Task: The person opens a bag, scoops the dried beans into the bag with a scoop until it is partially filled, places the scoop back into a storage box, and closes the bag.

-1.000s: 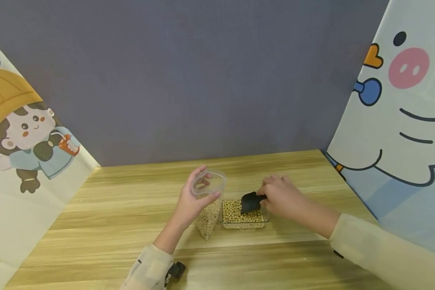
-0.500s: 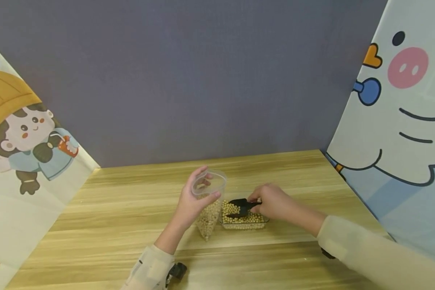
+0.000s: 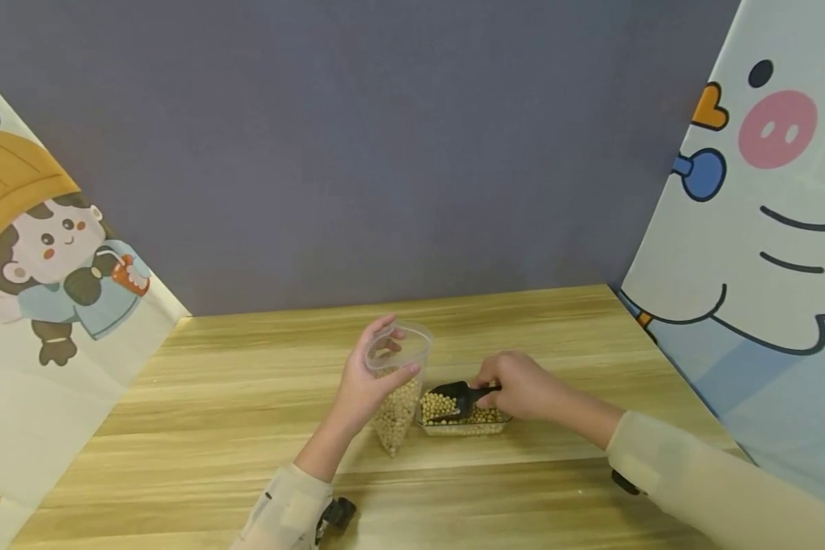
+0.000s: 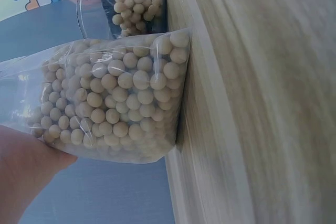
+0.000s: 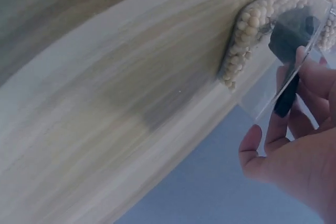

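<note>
A clear plastic bag (image 3: pixel 397 416) partly filled with round, pale yellow beans stands on the table, its mouth held wide. My left hand (image 3: pixel 360 382) grips it near the top, thumb on the near side and fingers round the far side. To its right is a clear rectangular box (image 3: pixel 464 429) of the same beans (image 4: pixel 137 1). My right hand (image 3: pixel 522 388) holds a black scoop (image 3: pixel 454 396) by its handle. The scoop's blade lies in the box with beans on it. In the right wrist view, the box wall partly covers the scoop (image 5: pixel 289 40).
The wood-grain table (image 3: pixel 234 412) extends around the bag and box. A grey panel (image 3: pixel 399 153) rises along its back edge. Printed panels with cartoon figures (image 3: pixel 742 229) flank both sides. A small black device (image 3: pixel 337 513) sits at the left wrist.
The right hand moved left and lowered the scoop from above the beans into the box, and the scoop now carries beans. The left hand and bag have barely moved.
</note>
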A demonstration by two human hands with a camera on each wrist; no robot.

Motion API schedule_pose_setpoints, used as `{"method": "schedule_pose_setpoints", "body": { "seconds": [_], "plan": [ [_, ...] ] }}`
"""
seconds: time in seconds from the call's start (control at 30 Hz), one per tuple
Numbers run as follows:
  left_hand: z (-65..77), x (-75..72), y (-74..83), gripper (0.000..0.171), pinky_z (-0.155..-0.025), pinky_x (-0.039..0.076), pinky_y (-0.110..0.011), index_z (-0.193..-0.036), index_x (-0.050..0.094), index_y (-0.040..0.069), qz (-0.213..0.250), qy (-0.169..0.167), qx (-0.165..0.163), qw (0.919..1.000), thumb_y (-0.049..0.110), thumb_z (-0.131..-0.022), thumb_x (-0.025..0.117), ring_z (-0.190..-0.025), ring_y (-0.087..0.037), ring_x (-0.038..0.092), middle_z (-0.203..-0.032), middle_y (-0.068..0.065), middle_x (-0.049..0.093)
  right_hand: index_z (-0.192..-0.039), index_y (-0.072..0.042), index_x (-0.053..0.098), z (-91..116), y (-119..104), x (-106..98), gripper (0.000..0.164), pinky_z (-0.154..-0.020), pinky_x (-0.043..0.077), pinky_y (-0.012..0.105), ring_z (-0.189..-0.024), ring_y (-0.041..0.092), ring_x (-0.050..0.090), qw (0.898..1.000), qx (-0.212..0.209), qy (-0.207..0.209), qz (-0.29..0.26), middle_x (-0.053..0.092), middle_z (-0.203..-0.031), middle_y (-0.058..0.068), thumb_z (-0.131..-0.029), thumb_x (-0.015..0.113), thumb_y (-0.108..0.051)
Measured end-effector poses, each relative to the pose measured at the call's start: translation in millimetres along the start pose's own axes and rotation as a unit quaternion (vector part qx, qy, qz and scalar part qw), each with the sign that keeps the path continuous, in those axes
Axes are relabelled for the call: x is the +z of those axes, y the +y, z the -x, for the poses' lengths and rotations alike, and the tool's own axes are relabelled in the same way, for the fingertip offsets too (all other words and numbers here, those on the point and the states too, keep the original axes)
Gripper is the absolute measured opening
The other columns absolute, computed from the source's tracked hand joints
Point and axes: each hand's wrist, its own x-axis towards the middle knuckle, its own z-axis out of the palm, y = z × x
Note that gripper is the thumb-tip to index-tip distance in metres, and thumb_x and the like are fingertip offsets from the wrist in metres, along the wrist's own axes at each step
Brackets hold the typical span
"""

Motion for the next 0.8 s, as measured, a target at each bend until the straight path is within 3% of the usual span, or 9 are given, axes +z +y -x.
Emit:
{"method": "schedule_pose_setpoints", "body": {
  "seconds": [0.1, 0.23, 0.5, 0.63, 0.73, 0.8],
  "plan": [
    [0.0, -0.5, 0.2, 0.084, -0.108, 0.057, -0.049, -0.159, 0.044, 0.016, 0.001, 0.000, 0.000, 1.0000, 0.004, -0.085, 0.083, -0.125, -0.037, 0.056, -0.142, -0.018, 0.060, -0.111, -0.010, 0.084, 2.7, 2.9, -0.9, 0.022, -0.075, 0.058, 0.029, -0.089, 0.012, 0.070, 1.000, -0.006, -0.009, -0.021, 0.078, -0.100, -0.003, -0.090, 0.084, -0.017],
    [-0.1, -1.0, 0.6, 0.084, -0.109, 0.056, -0.050, -0.159, 0.044, 0.014, 0.004, 0.000, 0.004, 1.0000, 0.003, -0.085, 0.083, -0.126, -0.042, 0.055, -0.141, -0.018, 0.060, -0.118, -0.010, 0.082, 7.4, 5.9, -2.0, 0.027, -0.076, 0.056, 0.029, -0.093, 0.011, 0.068, 0.999, 0.015, -0.009, -0.048, 0.078, -0.107, -0.002, -0.093, 0.082, -0.019],
    [-1.3, -1.7, -0.7, 0.083, -0.113, 0.052, -0.060, -0.159, 0.043, 0.014, 0.003, -0.003, 0.008, 1.0000, 0.005, -0.086, 0.082, -0.126, -0.040, 0.056, -0.144, -0.025, 0.057, -0.117, -0.011, 0.082, 20.4, 20.2, -8.1, 0.026, -0.080, 0.058, 0.029, -0.103, 0.021, 0.071, 0.994, 0.035, 0.038, -0.092, 0.079, -0.118, 0.006, -0.092, 0.082, -0.017],
    [-1.3, -1.8, -1.0, 0.083, -0.115, 0.048, -0.066, -0.159, 0.043, 0.012, 0.007, -0.002, 0.012, 0.9999, 0.004, -0.086, 0.082, -0.125, -0.040, 0.056, -0.143, -0.028, 0.057, -0.120, -0.012, 0.081, 23.7, 22.5, -21.4, 0.027, -0.089, 0.061, 0.043, -0.118, 0.035, 0.071, 0.991, 0.060, 0.052, -0.104, 0.077, -0.127, 0.013, -0.094, 0.080, -0.019],
    [-1.4, -1.7, -1.0, 0.083, -0.118, 0.044, -0.066, -0.159, 0.043, 0.011, 0.004, -0.002, 0.014, 0.9999, 0.004, -0.086, 0.082, -0.125, -0.040, 0.056, -0.142, -0.028, 0.057, -0.124, -0.012, 0.080, 23.1, 19.9, -41.1, 0.030, -0.101, 0.058, 0.058, -0.128, 0.043, 0.066, 0.991, 0.073, 0.063, -0.091, 0.075, -0.133, 0.016, -0.097, 0.078, -0.023],
    [-1.6, -1.3, -0.3, 0.084, -0.119, 0.044, -0.065, -0.159, 0.043, 0.011, 0.000, -0.002, 0.015, 0.9999, 0.004, -0.085, 0.083, -0.125, -0.040, 0.056, -0.142, -0.027, 0.058, -0.127, -0.011, 0.079, 21.3, 16.8, -57.2, 0.031, -0.103, 0.056, 0.062, -0.130, 0.046, 0.065, 0.992, 0.069, 0.071, -0.077, 0.073, -0.135, 0.019, -0.098, 0.076, -0.023]
  ]
}}
